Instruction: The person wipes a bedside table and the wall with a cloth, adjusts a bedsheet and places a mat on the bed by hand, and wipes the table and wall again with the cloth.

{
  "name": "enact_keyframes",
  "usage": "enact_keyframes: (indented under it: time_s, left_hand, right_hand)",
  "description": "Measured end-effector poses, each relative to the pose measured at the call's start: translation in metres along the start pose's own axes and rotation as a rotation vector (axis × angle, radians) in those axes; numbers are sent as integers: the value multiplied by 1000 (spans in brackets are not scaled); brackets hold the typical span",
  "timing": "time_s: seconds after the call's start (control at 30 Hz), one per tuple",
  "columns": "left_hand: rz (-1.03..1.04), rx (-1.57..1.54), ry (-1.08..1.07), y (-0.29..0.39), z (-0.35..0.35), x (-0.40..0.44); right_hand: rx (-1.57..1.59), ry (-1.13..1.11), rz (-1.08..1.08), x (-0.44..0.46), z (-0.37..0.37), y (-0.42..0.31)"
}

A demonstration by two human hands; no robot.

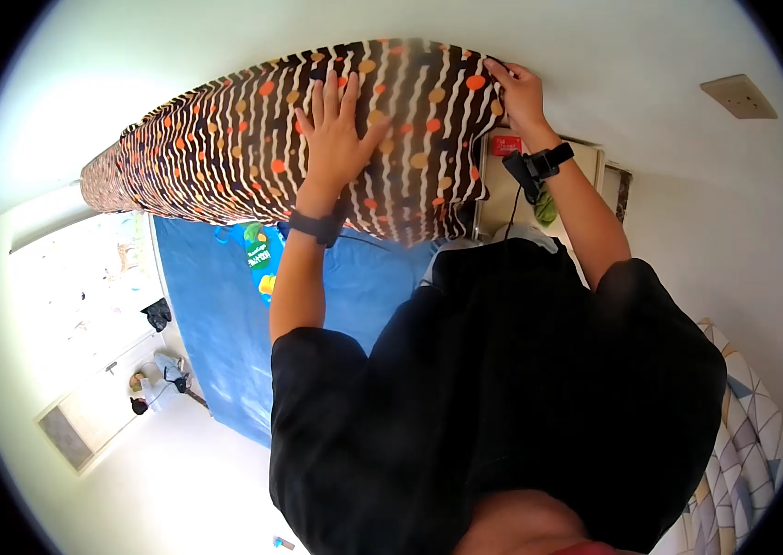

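A long, bulky form in a dark patterned fabric cover [253,153], with pale wavy stripes and orange and tan dots, runs along the pale wall. My left hand [334,139] lies flat on its front, fingers spread. At the right end, my right hand [521,97] has its thumb and fingers closed on the cover's upper corner. What lies under the fabric is hidden. Both wrists carry dark bands, and a small black device sits at the right one.
Below the cover spreads a blue surface [216,324] with a bright green, blue and yellow printed item [262,259]. A red box [506,145] sits near a cream cabinet [493,180]. Right: a wall plate [740,96] and geometric-patterned fabric [748,444].
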State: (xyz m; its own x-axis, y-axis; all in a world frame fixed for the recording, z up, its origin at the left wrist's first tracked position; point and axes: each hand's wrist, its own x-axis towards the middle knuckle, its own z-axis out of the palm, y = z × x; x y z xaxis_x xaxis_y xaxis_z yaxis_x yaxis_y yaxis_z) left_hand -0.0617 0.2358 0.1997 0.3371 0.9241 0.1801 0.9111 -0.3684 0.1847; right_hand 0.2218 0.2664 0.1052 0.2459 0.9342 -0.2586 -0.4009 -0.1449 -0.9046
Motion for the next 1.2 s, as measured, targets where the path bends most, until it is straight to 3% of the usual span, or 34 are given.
enact_keyframes:
  time_s: [0.1, 0.2, 0.27, 0.33, 0.47, 0.5, 0.53, 0.6, 0.7, 0.8, 0.83, 0.93, 1.07, 1.13, 1.2]
  left_hand:
    - [24, -95, -39, -4, -8, -8]
    - [6, -49, -11, -1, -21, -33]
    - [-86, -39, 8, 8, -20, -53]
    - [-46, 16, 121, 9, 6, -64]
    - [-19, -34, 230, 5, 14, -67]
    - [-5, -47, 266, 4, 15, -69]
    - [14, -54, 291, 2, 16, -70]
    - [36, -56, 342, 0, 21, -71]
    - [74, -126, 378, 4, 21, -80]
    - [20, -174, 356, 0, 12, -100]
    - [-10, -187, 353, -2, 10, -106]
    - [-89, -248, 483, -20, 25, -105]
    - [-193, 1, 445, -15, 31, -103]
    - [-85, -119, 502, -28, 44, -109]
    - [-68, -143, 517, -34, 54, -121]
  right_hand:
    - [145, 136, 49, -7, 1, 1]
    - [476, 81, 107, -2, -18, 13]
    - [498, -102, 313, -23, -17, -4]
    - [568, -353, 583, -40, -18, -9]
    - [135, -164, 315, -62, 12, -13]
    - [248, -96, 314, -43, 0, -1]
    - [170, 11, 164, -48, 6, -13]
    - [126, -12, -54, -36, -7, 4]
    - [80, 21, 156, -27, -15, 25]
    - [-21, 347, -91, -61, -10, 25]
    - [-171, 353, -340, -72, -5, 23]
    - [-730, 173, -847, -131, 42, -4]
    - [-1248, -355, -935, -170, 124, -1]
    - [-1456, -299, -1062, -169, 135, 23]
    - [-1376, -300, -1074, -171, 130, 29]
